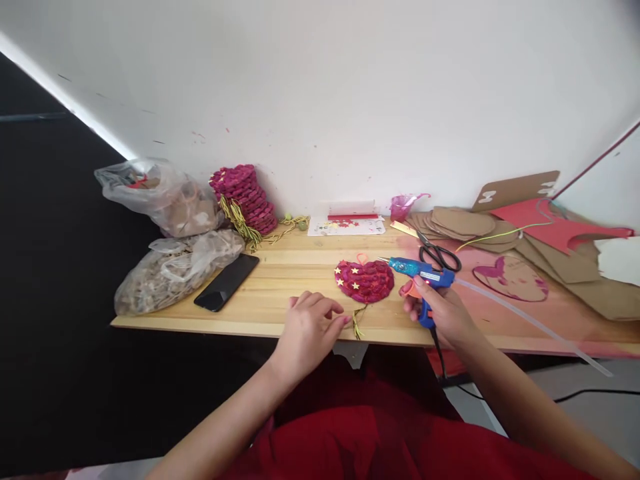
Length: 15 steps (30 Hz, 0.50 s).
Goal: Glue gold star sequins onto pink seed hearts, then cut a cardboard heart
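Observation:
My right hand (445, 310) grips a blue hot glue gun (425, 275), finger at its orange trigger. Its nozzle points left, just over the top edge of a dark pink, apple-shaped ornament (373, 283). The ornament lies flat on the table, with several gold stars on its left half, an orange loop on top and a yellow-green tassel (357, 323) below. Beside that tassel, my left hand (310, 327) is closed, thumb and forefinger nearly together; anything between them is too small to make out. A clear glue stick (530, 323) extends from the gun's back.
Black scissors (437, 255) lie behind the gun. Cardboard pieces (560, 260) cover the right side. White paper with small stars (345, 227) lies by the wall. Leftward are a phone (227, 282), a stack of ornaments (245, 200) and plastic bags (175, 273). The gun's cord (440, 353) hangs over the front edge.

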Tool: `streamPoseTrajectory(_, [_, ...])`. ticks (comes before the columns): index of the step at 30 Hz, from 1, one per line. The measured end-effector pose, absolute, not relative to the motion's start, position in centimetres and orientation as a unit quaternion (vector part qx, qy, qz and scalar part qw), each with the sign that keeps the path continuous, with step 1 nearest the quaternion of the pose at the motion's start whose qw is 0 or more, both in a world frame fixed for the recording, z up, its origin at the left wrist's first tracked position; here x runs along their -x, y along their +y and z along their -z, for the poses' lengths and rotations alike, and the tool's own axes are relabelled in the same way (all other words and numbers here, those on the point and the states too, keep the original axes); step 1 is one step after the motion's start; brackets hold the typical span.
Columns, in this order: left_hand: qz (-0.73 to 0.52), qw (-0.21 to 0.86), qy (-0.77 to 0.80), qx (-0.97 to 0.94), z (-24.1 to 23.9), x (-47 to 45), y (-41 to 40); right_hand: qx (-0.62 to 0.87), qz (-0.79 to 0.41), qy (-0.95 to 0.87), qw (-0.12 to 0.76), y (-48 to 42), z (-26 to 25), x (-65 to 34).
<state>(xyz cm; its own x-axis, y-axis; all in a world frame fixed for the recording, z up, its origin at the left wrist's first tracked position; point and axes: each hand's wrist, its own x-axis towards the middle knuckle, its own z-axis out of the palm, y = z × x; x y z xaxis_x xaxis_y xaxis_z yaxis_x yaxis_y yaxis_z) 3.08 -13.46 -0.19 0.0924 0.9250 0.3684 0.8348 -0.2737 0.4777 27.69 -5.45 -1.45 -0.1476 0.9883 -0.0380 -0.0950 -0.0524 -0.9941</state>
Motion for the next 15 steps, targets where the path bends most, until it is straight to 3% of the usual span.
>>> streamPoseTrajectory(10, [-0.293,0.173,0.583,-0.738,0.4,-4.2,-12.7,0.447,-0.560,-0.512,0.474,-5.8,0.9,-27.6])
streamPoseTrajectory(15, [-0.380,0.465,0.598,-0.531,0.5,-2.0,-16.4,0.440,-0.568,-0.506,0.477,-5.6,1.2,-27.7])
